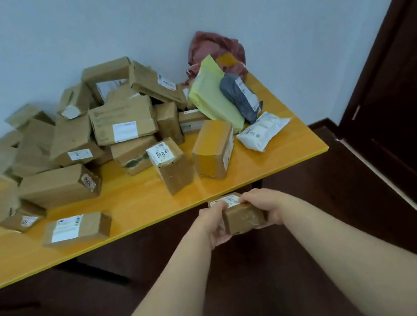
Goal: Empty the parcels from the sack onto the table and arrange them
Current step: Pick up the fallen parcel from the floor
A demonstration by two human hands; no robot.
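Note:
I hold a small brown cardboard parcel [242, 216] with a white label in both hands, just in front of the table's near edge and below its top. My left hand [214, 225] grips its left side and my right hand [263, 206] grips its right side. On the orange table [137, 196] lies a jumbled heap of several cardboard parcels [122, 122]. Soft mailers lie at the right: a yellow-green one [212, 97], a grey one [242, 96] and a white one [263, 130]. A reddish crumpled sack [211, 45] sits at the table's back right against the wall.
One flat labelled box [76, 229] lies alone near the table's front edge. The wall runs behind the table. A dark door [406, 71] stands at the right. The floor is dark wood.

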